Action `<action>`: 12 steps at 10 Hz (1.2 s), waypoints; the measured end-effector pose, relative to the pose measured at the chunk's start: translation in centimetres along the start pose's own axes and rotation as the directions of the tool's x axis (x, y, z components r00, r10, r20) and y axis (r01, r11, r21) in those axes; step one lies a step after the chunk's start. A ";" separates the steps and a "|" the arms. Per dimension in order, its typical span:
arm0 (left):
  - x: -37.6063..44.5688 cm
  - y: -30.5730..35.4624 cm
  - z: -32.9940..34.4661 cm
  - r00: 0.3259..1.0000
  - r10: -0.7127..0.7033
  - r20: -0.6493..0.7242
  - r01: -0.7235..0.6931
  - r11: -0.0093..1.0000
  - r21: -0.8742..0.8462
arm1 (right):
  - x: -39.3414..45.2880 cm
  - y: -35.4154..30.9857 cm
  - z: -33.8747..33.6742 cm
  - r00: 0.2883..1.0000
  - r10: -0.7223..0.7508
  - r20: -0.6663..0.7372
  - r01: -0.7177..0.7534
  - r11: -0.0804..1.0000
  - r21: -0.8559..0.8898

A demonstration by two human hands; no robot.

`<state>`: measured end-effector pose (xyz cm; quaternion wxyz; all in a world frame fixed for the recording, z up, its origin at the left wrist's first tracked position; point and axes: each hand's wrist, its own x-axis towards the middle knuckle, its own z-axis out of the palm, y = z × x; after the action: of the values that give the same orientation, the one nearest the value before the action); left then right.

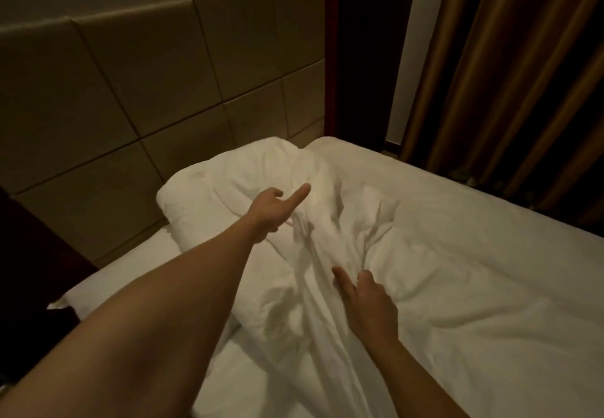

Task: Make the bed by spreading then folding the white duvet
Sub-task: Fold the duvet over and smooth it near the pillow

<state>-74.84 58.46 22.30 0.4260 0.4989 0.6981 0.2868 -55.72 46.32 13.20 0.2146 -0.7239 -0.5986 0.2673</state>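
Two bare hands are stretched out over a white duvet [327,221] that lies crumpled in a heap near the head of the bed [490,286], close to the padded headboard [130,90]. The left hand [271,208] is held above the heap with its forefinger pointed and the other fingers curled; nothing is gripped. The right hand [366,300] is set low on the folds, forefinger extended; whether cloth is pinched beneath it cannot be told. Brown curtains [506,74] are seen beyond the bed.
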 end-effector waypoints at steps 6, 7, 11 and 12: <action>25.0 3.7 2.4 0.814 -0.275 0.512 0.383 0.917 -0.116 | 14.8 -11.3 10.9 0.938 0.327 -0.120 -0.320 0.945 0.070; 27.1 4.3 4.8 0.757 -0.361 0.544 0.398 0.916 0.054 | 17.3 -10.7 12.1 0.903 0.394 -0.173 -0.383 0.919 0.093; 31.5 14.4 9.8 0.951 -0.090 0.295 0.186 0.930 -0.318 | 27.0 -9.4 -0.8 0.859 0.273 -0.434 -0.252 0.962 0.107; 30.6 19.1 10.3 0.990 -0.051 0.131 0.106 0.882 -0.459 | 28.3 -9.5 -4.8 0.821 0.244 -0.516 -0.232 0.969 0.088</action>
<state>-61.40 93.44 23.80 0.5837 0.3692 0.6031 0.3990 -55.82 75.95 19.15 0.3418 -0.8358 -0.4197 0.0918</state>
